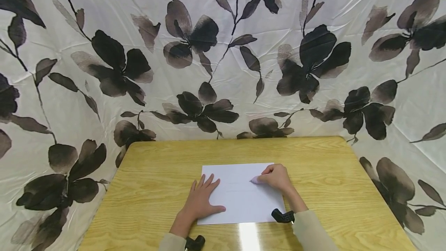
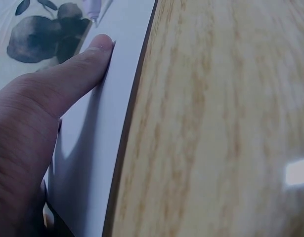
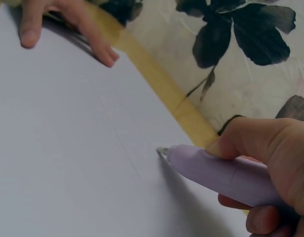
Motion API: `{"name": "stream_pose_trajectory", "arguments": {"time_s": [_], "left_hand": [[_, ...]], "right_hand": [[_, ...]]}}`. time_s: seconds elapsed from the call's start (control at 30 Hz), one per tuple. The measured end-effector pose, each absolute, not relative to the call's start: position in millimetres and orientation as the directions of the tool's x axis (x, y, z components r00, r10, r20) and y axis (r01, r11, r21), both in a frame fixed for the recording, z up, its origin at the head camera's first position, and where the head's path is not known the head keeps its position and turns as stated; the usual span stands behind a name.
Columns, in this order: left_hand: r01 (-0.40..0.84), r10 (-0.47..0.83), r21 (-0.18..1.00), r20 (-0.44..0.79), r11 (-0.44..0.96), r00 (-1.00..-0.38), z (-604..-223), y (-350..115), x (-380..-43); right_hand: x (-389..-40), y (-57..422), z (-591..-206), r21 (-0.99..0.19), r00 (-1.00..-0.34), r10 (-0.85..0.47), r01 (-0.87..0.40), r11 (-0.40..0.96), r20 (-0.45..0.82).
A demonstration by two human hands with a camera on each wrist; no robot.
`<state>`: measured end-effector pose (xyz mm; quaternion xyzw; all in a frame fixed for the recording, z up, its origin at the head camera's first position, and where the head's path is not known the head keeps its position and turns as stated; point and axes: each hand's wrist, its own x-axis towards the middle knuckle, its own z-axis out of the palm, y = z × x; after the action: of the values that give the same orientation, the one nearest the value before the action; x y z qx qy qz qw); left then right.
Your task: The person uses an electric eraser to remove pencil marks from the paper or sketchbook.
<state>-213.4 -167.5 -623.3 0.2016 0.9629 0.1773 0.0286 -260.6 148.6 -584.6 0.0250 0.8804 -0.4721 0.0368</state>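
A white sheet of paper (image 1: pixel 240 208) lies on the wooden table, with faint thin lines (image 3: pixel 117 131) across it. My left hand (image 1: pixel 200 200) rests on the sheet's left side, fingers spread and thumb stretched out to the right. In the left wrist view its thumb (image 2: pixel 82 66) lies over the paper near the edge. My right hand (image 1: pixel 277 177) grips a thick lilac pen (image 3: pixel 216 170) over the upper right part of the sheet. The pen's narrow metal tip (image 3: pixel 162 150) points left, close over the paper beside the end of a line.
The wood-grain table (image 1: pixel 156 181) extends around the sheet on all sides. Behind it and at both sides hangs a white cloth (image 1: pixel 251 88) with dark flowers. Black wrist-worn devices (image 1: pixel 283 216) sit by both sleeves. A bright light reflection falls on the table's front.
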Motion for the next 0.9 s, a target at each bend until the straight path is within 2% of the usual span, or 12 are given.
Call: {"name": "stream_pose_trajectory", "arguments": {"time_s": [0.9], "left_hand": [[0.361, 0.387, 0.358, -0.003, 0.861, -0.922, -627.1, -168.4, -214.2]], "right_hand": [[-259.4, 142.3, -581.5, -0.838, -0.996, -0.015, 0.064, 0.541, -0.085]]}}
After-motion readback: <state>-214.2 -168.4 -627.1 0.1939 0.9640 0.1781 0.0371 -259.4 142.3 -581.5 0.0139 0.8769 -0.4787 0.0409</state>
